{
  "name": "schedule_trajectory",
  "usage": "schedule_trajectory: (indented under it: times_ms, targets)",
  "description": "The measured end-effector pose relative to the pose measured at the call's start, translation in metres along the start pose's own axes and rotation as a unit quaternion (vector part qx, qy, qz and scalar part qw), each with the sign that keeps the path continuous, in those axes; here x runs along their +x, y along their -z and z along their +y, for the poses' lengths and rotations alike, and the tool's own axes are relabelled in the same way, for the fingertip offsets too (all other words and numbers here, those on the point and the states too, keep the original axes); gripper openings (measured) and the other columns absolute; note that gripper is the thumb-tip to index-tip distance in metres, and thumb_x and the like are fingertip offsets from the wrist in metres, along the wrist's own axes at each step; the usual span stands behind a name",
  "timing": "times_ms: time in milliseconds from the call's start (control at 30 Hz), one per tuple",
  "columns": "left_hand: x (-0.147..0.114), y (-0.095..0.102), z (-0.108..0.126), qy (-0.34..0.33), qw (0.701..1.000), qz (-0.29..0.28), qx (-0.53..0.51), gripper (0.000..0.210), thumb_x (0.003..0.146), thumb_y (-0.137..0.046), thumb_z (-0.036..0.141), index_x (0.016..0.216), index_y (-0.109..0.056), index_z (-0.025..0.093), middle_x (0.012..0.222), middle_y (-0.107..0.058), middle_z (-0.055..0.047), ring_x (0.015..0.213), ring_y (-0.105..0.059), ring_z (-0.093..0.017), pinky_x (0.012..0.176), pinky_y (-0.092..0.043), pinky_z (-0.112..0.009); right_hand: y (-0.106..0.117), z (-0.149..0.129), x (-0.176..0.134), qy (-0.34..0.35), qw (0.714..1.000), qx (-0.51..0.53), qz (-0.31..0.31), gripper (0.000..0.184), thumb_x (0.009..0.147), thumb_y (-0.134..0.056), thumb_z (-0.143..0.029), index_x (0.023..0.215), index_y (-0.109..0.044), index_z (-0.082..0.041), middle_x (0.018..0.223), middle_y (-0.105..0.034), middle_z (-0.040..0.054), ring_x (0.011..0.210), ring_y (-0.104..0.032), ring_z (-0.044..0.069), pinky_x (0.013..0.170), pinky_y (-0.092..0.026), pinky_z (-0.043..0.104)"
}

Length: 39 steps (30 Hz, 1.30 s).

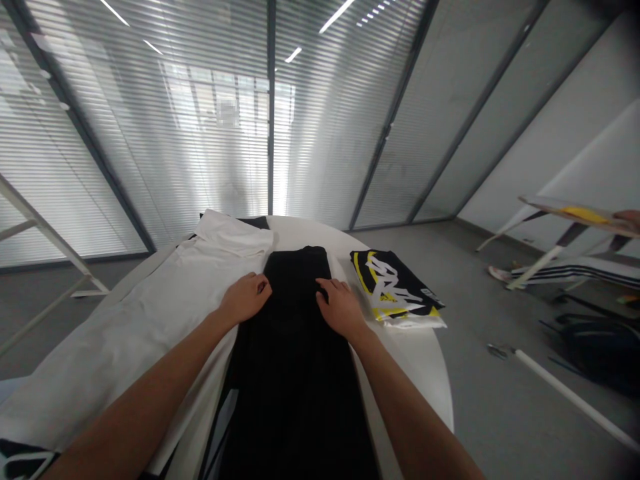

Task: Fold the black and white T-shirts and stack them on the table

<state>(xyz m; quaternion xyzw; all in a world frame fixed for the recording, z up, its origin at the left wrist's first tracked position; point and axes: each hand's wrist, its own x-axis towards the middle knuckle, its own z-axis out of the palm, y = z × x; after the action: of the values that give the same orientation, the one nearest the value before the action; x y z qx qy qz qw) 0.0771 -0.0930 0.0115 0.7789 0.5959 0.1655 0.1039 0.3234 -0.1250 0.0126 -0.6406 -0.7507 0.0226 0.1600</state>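
A long black garment [295,360], folded narrow, lies lengthwise in front of me on the white table [430,373]; a pale strip shows near its lower left edge. My left hand [246,298] is at its left edge near the far end, fingers curled in and closed on the cloth. Opposite, at the right edge, my right hand [343,308] has its thumb and fingers bent together on the fabric. The exact fingertip contact is partly hidden. To the left, white clothing [165,300] is spread out, partly beneath my left forearm.
A folded black, yellow and white garment [393,287] sits at the table's right side. Blinds and glass panels stand beyond. On the right are another table [575,210], a person's striped trouser leg [580,270], a white pole [575,397] and a dark bag [600,347] on the floor.
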Motion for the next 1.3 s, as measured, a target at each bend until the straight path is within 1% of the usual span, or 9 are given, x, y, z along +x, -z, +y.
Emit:
schedule_trajectory:
  times_ms: [133, 267, 433, 633, 800, 1000, 1067, 1167, 1300]
  targets:
    - [-0.004, -0.011, -0.001, -0.044, 0.998, 0.043, 0.032, 0.04, 0.091, -0.043, 0.031, 0.126, -0.059, 0.019, 0.113, -0.061, -0.012, 0.105, -0.056, -0.024, 0.094, -0.043, -0.035, -0.007, 0.004, 0.001, 0.005, 0.999, -0.031, -0.012, 0.046, 0.096, -0.042, -0.035, 0.14, -0.046, -0.025, 0.134, -0.055, 0.0076, 0.12, -0.047, 0.026, 0.098, -0.036, 0.039]
    - [-0.007, -0.012, -0.002, -0.058, 0.997, 0.019, 0.055, 0.035, 0.088, -0.047, 0.026, 0.117, -0.067, 0.022, 0.109, -0.061, -0.01, 0.104, -0.055, -0.024, 0.096, -0.041, -0.037, -0.007, 0.003, -0.001, 0.0, 0.997, -0.061, -0.036, 0.041, 0.097, -0.04, -0.039, 0.134, -0.053, -0.026, 0.128, -0.058, 0.0085, 0.118, -0.048, 0.027, 0.094, -0.037, 0.041]
    - [-0.003, -0.004, -0.005, -0.023, 0.999, -0.028, -0.007, 0.028, 0.087, -0.046, 0.028, 0.097, -0.072, 0.022, 0.094, -0.065, -0.006, 0.092, -0.061, -0.021, 0.087, -0.045, -0.033, 0.0, 0.001, -0.001, -0.004, 0.998, -0.053, -0.039, 0.035, 0.098, -0.037, -0.039, 0.119, -0.061, -0.025, 0.117, -0.062, 0.0078, 0.109, -0.052, 0.025, 0.093, -0.038, 0.037]
    - [0.012, -0.004, -0.01, 0.068, 0.993, -0.019, -0.096, 0.045, 0.087, -0.046, 0.033, 0.13, -0.05, 0.018, 0.093, -0.071, -0.006, 0.086, -0.067, -0.022, 0.079, -0.046, -0.031, -0.017, 0.007, 0.006, -0.075, 0.996, -0.032, 0.029, 0.046, 0.096, -0.041, -0.038, 0.138, -0.048, -0.021, 0.128, -0.057, 0.0113, 0.118, -0.048, 0.028, 0.097, -0.035, 0.04]
    - [0.04, -0.012, -0.011, 0.132, 0.982, -0.04, -0.126, 0.049, 0.082, -0.052, 0.033, 0.127, -0.051, 0.014, 0.098, -0.072, -0.01, 0.088, -0.068, -0.023, 0.078, -0.047, -0.031, -0.027, 0.012, 0.009, -0.091, 0.995, -0.018, 0.019, 0.053, 0.094, -0.043, -0.035, 0.146, -0.037, -0.026, 0.139, -0.051, 0.0097, 0.125, -0.042, 0.03, 0.1, -0.031, 0.047]
    - [0.051, -0.015, -0.008, 0.176, 0.955, -0.044, -0.234, 0.066, 0.072, -0.061, 0.023, 0.133, -0.046, 0.007, 0.099, -0.073, -0.012, 0.083, -0.069, -0.021, 0.073, -0.049, -0.027, -0.02, 0.018, 0.012, -0.062, 0.991, 0.116, 0.015, 0.048, 0.08, -0.049, -0.017, 0.126, -0.058, -0.025, 0.132, -0.056, 0.0044, 0.122, -0.047, 0.023, 0.104, -0.032, 0.042]
    - [0.048, -0.01, -0.007, 0.179, 0.934, -0.061, -0.304, 0.059, 0.07, -0.062, 0.021, 0.126, -0.053, 0.007, 0.096, -0.073, -0.011, 0.081, -0.069, -0.02, 0.07, -0.049, -0.026, -0.021, 0.02, 0.015, -0.049, 0.977, 0.202, 0.035, 0.048, 0.075, -0.049, -0.014, 0.122, -0.06, -0.022, 0.129, -0.057, 0.0048, 0.12, -0.049, 0.019, 0.106, -0.033, 0.036]
    - [0.047, -0.001, -0.007, 0.17, 0.898, -0.091, -0.394, 0.029, 0.07, -0.063, 0.027, 0.095, -0.067, 0.013, 0.081, -0.071, -0.005, 0.07, -0.065, -0.017, 0.059, -0.046, -0.024, -0.025, 0.024, 0.021, -0.068, 0.93, 0.357, 0.05, 0.045, 0.073, -0.054, -0.018, 0.117, -0.063, -0.021, 0.124, -0.061, 0.0054, 0.118, -0.053, 0.019, 0.106, -0.035, 0.035]
    - [0.054, 0.003, -0.011, 0.226, 0.844, -0.101, -0.475, 0.018, 0.064, -0.07, 0.029, 0.07, -0.059, 0.016, 0.06, -0.056, 0.003, 0.05, -0.047, -0.009, 0.041, -0.025, -0.019, -0.03, 0.027, 0.025, -0.135, 0.8, 0.581, 0.064, 0.041, 0.069, -0.062, -0.024, 0.11, -0.068, -0.025, 0.12, -0.066, 0.0017, 0.116, -0.056, 0.023, 0.102, -0.039, 0.037]
